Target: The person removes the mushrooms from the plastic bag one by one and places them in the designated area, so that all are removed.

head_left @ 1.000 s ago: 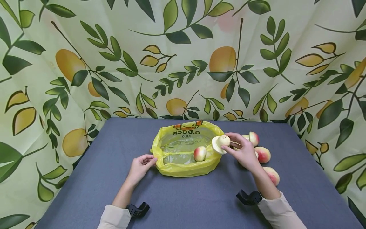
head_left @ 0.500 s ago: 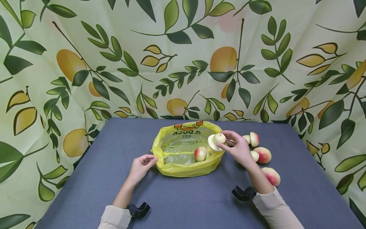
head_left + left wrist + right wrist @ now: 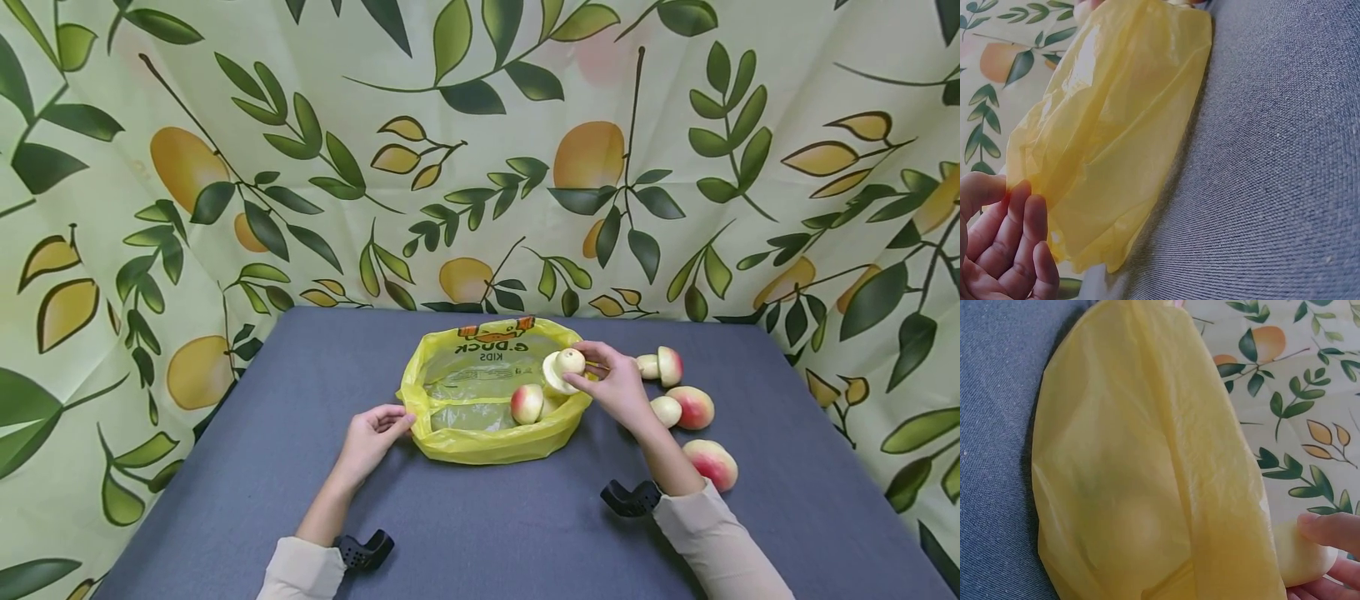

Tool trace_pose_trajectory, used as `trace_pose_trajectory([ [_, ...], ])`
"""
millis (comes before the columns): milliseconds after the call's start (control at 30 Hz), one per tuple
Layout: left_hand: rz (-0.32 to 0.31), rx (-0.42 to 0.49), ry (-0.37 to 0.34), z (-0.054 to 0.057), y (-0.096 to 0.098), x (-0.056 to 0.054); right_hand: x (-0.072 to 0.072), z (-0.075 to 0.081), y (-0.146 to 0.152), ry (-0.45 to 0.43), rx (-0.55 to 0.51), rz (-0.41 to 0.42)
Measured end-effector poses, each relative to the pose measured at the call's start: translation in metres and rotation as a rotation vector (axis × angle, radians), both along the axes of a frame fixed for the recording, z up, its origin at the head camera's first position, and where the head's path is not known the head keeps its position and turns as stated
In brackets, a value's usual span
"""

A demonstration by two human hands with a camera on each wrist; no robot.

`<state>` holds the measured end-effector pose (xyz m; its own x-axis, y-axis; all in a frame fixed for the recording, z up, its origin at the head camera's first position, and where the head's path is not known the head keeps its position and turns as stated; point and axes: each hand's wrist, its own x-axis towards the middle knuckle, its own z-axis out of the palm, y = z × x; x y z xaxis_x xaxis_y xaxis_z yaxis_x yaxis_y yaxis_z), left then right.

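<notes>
A yellow plastic bag [image 3: 487,450] lies with its mouth spread wide on the table, duck print at the back. My left hand [image 3: 373,433] pinches its left rim between thumb and fingers; the left wrist view shows the fingertips [image 3: 1035,209] at the film. Over the bag's right side, my right hand [image 3: 617,385] holds a toy mushroom [image 3: 564,369] with its pale stem end and underside toward me. In the right wrist view, the thumb and fingers lie around the mushroom's pale end [image 3: 1304,556], partly hidden by the bag. Another mushroom [image 3: 527,404], red and cream, lies inside the bag.
To the right of the bag, a mushroom with a pink-edged cap [image 3: 667,367], a red-capped mushroom [image 3: 692,407] and a nearer red-capped one [image 3: 711,465] lie on the blue-grey table [image 3: 480,533]. Behind stands a leaf-patterned cloth [image 3: 480,125].
My right hand has moved left with the mushroom, further over the bag's opening. The left hand keeps its place on the rim.
</notes>
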<state>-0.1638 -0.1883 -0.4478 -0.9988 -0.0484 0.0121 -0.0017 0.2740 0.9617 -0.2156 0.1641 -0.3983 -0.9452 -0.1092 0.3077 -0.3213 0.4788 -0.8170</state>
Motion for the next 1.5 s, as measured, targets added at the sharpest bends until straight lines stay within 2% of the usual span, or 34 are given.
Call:
trace_pose_trajectory([
  [167,0.002,-0.010,-0.001,0.000,0.000,-0.001,-0.003,-0.003,-0.001,0.025,0.027,-0.003],
  [433,-0.004,0.000,0.004,-0.001,0.000,0.000,-0.003,-0.005,0.001,0.008,0.015,0.005],
  [833,-0.014,0.007,0.010,0.000,0.001,0.000,0.012,0.001,0.006,0.062,0.036,-0.040],
  [1100,-0.005,-0.003,0.004,-0.001,-0.001,0.001,0.020,0.009,0.011,0.017,-0.026,-0.032],
  [1300,0.001,-0.009,0.013,-0.001,-0.002,0.001,0.023,0.010,0.016,-0.014,-0.020,-0.025],
  [1500,0.004,-0.026,0.017,-0.002,-0.002,-0.001,0.027,0.007,0.024,0.008,-0.023,-0.045],
])
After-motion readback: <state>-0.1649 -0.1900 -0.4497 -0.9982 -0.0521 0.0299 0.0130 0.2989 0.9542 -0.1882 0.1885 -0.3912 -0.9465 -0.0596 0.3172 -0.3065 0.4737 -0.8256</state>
